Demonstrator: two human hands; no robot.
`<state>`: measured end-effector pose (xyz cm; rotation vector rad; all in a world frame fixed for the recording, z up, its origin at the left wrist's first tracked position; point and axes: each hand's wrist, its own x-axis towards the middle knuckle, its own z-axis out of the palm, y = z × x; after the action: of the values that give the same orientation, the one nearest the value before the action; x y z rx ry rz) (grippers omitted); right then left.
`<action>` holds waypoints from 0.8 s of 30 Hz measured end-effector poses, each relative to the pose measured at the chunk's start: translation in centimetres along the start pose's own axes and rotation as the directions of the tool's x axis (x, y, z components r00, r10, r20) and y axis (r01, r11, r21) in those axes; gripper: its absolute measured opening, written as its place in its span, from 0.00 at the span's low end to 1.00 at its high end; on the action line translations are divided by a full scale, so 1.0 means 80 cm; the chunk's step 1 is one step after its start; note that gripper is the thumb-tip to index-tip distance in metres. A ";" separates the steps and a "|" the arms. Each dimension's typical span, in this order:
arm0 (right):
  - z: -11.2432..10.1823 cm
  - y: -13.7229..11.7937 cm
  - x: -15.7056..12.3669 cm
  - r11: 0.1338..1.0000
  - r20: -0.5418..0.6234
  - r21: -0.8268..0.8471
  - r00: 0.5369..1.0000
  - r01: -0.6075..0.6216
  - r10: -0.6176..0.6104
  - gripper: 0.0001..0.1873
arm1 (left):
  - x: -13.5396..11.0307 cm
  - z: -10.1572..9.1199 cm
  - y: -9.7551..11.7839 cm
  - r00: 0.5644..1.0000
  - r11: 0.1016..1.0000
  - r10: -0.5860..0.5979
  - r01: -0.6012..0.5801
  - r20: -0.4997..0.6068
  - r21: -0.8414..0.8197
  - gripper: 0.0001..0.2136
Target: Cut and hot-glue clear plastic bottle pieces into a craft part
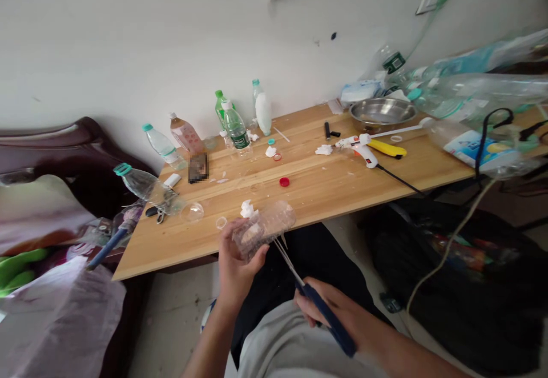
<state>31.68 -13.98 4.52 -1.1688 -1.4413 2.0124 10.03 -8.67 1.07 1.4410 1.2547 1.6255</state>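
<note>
My left hand (235,266) is closed around a clear cut piece of plastic bottle (265,226), held over my lap just below the front edge of the wooden table (321,187). My right hand (327,306) grips blue-handled scissors (319,304). Their thin metal blades point up and left and touch the lower rim of the bottle piece. A crumpled white scrap (247,208) lies on the table right behind the bottle piece.
On the table are several plastic bottles (235,127), a red cap (284,182), a white glue gun (363,148) with a black cord, a yellow knife (387,148) and a steel bowl (382,111). Large clear bottles (475,101) lie at the right, bags at the left.
</note>
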 end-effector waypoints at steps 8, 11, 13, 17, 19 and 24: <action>-0.039 -0.031 0.046 0.975 0.052 0.161 0.987 -0.155 0.149 0.24 | 0.085 0.007 -0.012 0.979 1.000 0.001 0.000 0.205 -0.004 0.25; -0.052 -0.037 0.059 0.961 0.081 0.192 0.979 -0.201 0.189 0.23 | 0.100 0.008 -0.015 0.974 1.000 0.004 -0.010 0.228 0.026 0.22; -0.062 -0.037 0.066 0.952 0.116 0.211 0.972 -0.224 0.203 0.24 | 0.107 0.008 -0.016 0.968 0.998 0.029 -0.044 0.251 0.053 0.22; -0.081 -0.040 0.078 0.942 0.192 0.232 0.961 -0.242 0.199 0.26 | 0.124 0.009 -0.017 0.953 0.994 0.055 -0.079 0.297 0.072 0.22; -0.090 -0.046 0.082 0.920 0.218 0.285 0.952 -0.271 0.213 0.26 | 0.133 0.011 -0.017 0.947 0.992 0.067 -0.097 0.315 0.080 0.22; -0.100 -0.055 0.091 0.835 0.287 0.419 0.924 -0.357 0.251 0.25 | 0.156 0.011 -0.020 0.924 0.980 0.068 -0.132 0.376 0.149 0.23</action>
<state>33.37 -2.44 4.73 -1.0308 -0.8022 2.5932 8.01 3.35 4.22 1.8451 1.1361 1.2490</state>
